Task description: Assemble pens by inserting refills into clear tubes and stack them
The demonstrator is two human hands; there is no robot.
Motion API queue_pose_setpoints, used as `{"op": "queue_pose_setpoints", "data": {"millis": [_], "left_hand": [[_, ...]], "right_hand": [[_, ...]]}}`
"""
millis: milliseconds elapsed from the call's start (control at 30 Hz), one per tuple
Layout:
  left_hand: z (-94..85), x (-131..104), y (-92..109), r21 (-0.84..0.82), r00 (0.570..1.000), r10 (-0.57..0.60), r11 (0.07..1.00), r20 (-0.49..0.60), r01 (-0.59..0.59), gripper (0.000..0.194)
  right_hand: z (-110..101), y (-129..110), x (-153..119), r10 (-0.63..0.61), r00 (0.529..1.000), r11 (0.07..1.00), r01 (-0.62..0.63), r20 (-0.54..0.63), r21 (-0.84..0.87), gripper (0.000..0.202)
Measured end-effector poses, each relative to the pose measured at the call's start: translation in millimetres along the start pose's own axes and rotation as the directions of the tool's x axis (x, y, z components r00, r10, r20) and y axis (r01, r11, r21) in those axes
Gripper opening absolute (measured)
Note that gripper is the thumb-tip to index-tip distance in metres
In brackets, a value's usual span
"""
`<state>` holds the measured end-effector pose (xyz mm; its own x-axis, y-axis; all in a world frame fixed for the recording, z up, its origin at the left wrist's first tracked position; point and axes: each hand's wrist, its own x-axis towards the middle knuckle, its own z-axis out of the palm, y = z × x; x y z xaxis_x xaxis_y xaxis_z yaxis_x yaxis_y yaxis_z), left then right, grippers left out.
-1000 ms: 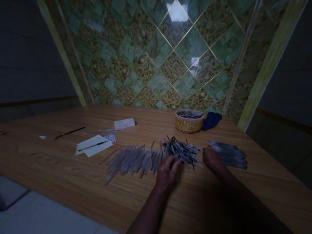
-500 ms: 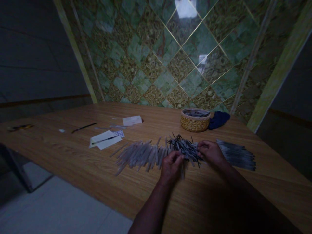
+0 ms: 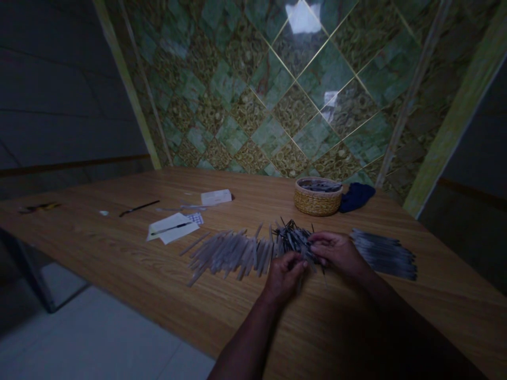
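Observation:
My left hand is closed in a pinch at the front of a loose pile of dark thin sticks; a faint pale strip shows below its fingertips, too blurred to name. Over the pile's right side, my right hand has its thumb and fingers pressed together, and what they hold is hidden. Translucent pale sleeves lie in a long row left of the dark pile. To the right of my right hand, dark-filled sleeves are laid side by side in a neat stack.
A woven basket full of dark and pale pieces stands behind the pile, beside a dark blue cloth. Papers, a white box, a thin dark brush and a yellow-handled tool lie to the left on the wooden table.
My left hand has moved slightly right and toward me. My right hand has shifted a little left, so the two hands are closer together.

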<state>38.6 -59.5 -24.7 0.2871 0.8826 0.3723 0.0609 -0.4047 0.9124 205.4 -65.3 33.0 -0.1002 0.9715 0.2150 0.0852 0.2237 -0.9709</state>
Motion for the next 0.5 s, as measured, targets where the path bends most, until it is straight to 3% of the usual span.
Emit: {"op": "queue_pose_setpoints", "data": {"millis": [233,500], "left_hand": [[2.2,-2.8,8.6,0.109,0.997,0.061,0.992,0.046,-0.066,0.016],[4.6,-5.1,10.8,0.193,0.987,0.125,0.971,0.105,-0.143,0.018]], "right_hand": [[-5.5,-6.0,0.1,0.005,0.998,1.0,-0.004,-0.056,0.008,0.025],[-9.5,-11.7,-2.9,-0.099,0.995,0.981,0.102,0.028,-0.163,0.021]]}}
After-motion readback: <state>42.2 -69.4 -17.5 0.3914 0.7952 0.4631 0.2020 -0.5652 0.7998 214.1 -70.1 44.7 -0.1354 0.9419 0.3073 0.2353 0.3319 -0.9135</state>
